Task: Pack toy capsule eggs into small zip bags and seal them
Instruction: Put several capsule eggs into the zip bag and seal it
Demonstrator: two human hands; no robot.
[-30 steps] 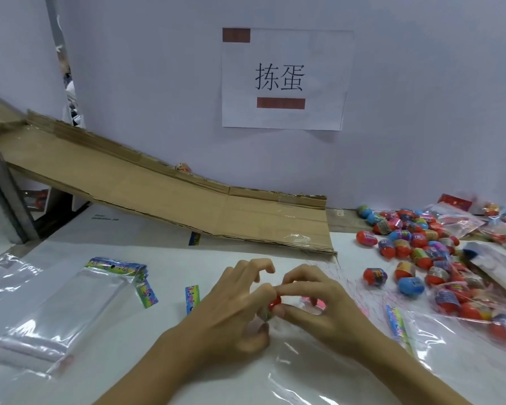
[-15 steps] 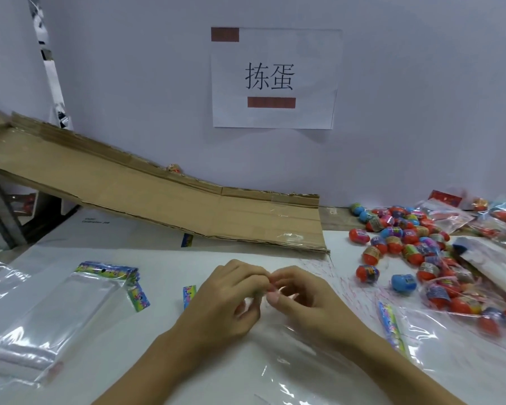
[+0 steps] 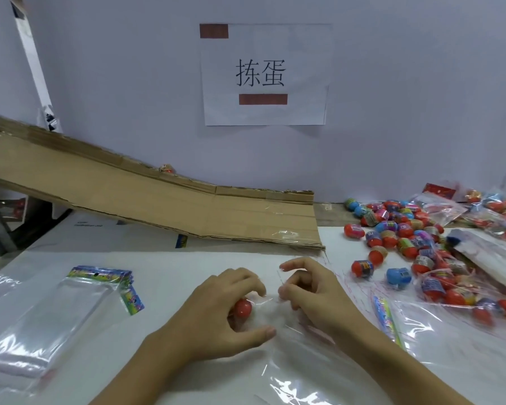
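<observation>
Left hand (image 3: 225, 311) curled round a red egg (image 3: 243, 307), near the front edge of the bench (image 3: 164, 267), mid-way along. Right hand (image 3: 310, 290) just beside it, fingers bent, seems to pinch the mouth of a clear small bag (image 3: 270, 305); film too faint to tell for sure. Step looks like feeding the egg into the bag. Best done with the bag mouth held wide by the right fingers, egg pushed fully past the zip line, then the strip pressed end to end. Loose egg pile (image 3: 398, 235) at the right back corner, filled bags (image 3: 462, 293) along the right edge, empty bag stack (image 3: 56, 317) at the left edge. Cardboard ramp (image 3: 146, 200) slopes down along the back; paper sign (image 3: 265, 74) on the grey wall
</observation>
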